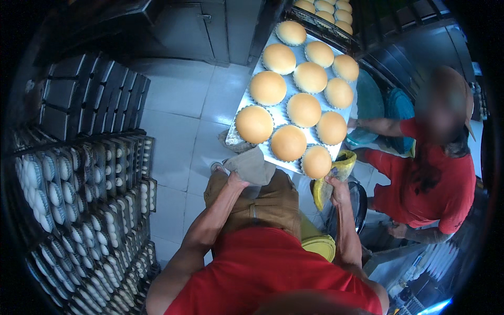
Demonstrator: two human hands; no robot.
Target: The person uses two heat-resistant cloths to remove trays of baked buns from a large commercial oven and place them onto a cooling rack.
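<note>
Standing left of the tray (280, 109) is a rack of pale dough (113, 210). My left hand (238, 181) clamps a grey cloth (252, 165) at the tray's near-left corner. The tray extends ahead of both hands, its long axis running away from me, bearing golden buns (304, 110). My right hand (338, 189), equally near, grips a yellow cloth (343, 167) at the near-right corner. A co-worker (430, 184) crowds the tray's right side.

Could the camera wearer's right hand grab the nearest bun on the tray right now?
Probably not as it stands: the bun looks close and uncovered, but the right hand is clutching a yellow cloth against the tray.
</note>
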